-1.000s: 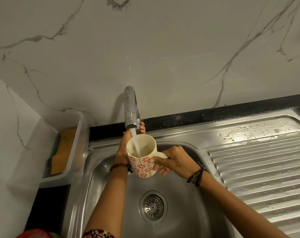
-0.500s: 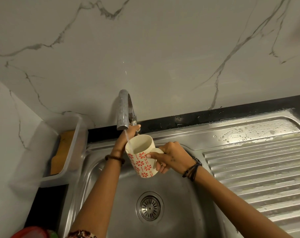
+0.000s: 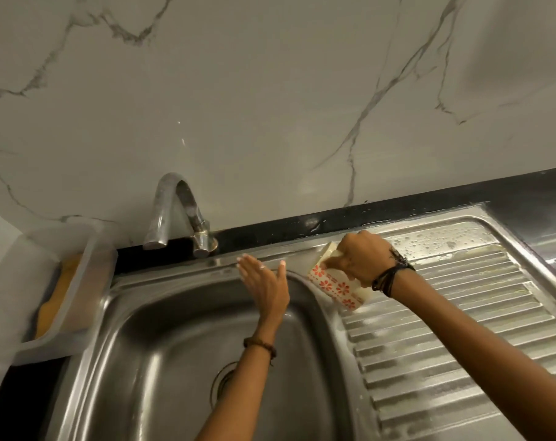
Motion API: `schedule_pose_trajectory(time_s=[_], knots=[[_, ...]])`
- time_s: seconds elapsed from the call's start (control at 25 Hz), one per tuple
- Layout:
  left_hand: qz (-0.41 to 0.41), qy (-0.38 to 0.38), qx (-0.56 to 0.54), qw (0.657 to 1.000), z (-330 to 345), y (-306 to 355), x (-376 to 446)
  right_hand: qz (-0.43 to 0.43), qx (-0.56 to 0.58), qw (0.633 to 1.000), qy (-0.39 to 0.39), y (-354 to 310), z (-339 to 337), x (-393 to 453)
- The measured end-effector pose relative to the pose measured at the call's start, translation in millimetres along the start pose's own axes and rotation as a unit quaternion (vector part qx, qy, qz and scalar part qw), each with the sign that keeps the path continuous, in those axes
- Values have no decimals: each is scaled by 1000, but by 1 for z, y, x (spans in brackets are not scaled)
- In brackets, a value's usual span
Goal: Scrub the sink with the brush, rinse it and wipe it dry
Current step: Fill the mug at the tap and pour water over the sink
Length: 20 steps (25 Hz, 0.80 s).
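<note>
The steel sink (image 3: 162, 338) fills the lower middle, its drain (image 3: 221, 385) partly behind my left forearm. My right hand (image 3: 361, 261) grips the handle of a white mug with red flowers (image 3: 337, 288) and tips it mouth-away over the near end of the ribbed drainboard (image 3: 429, 329). Soap foam (image 3: 435, 241) lies along the drainboard's back strip. My left hand (image 3: 265, 283) hovers with straight fingers over the basin's back rim, holding nothing. The tap (image 3: 174, 211) shows no water running. No brush is in view.
A clear plastic tub (image 3: 85, 281) with a yellow sponge (image 3: 58, 297) inside stands at the left of the sink. A black counter strip (image 3: 397, 211) runs behind the sink under the marble wall. The counter continues at the far right (image 3: 553, 246).
The water stream has stopped. My left hand has come off the tap and now hovers flat. My right hand has carried the mug rightward from under the spout and tipped it over the drainboard.
</note>
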<state>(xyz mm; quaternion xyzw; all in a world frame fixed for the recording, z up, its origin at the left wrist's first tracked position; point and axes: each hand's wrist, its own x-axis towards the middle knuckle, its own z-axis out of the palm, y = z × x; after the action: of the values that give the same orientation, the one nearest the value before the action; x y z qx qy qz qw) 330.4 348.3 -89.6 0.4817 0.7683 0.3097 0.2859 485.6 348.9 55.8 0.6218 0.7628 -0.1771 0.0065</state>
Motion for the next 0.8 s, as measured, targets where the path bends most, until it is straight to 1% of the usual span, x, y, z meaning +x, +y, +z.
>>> schedule_pose_trajectory(time_s=[0.08,0.16,0.2,0.28,0.36,0.44,0.52,0.64,0.72,0.8], knots=[[33,-29,65,997,36,16,-5,-1,-53,999,10,23,-13,3],[63,-30,152,986,69,33,-12,-7,-90,996,9,49,-25,6],[69,-21,190,979,83,38,-12,-11,-103,995,7,63,-31,8],[62,-49,247,966,99,49,-9,-25,-126,992,6,89,-41,13],[67,-46,284,955,105,51,-6,-45,-143,989,4,111,-49,19],[88,-20,293,952,108,49,-5,-59,-152,987,3,124,-55,25],[122,-46,292,947,121,60,-14,-75,-159,984,2,138,-62,32],[185,-65,269,943,160,94,-24,-107,-179,978,4,157,-72,37],[183,-63,272,943,183,115,-28,-118,-187,975,11,173,-78,38],[173,-55,281,942,195,125,-26,-111,-184,977,12,193,-86,39]])
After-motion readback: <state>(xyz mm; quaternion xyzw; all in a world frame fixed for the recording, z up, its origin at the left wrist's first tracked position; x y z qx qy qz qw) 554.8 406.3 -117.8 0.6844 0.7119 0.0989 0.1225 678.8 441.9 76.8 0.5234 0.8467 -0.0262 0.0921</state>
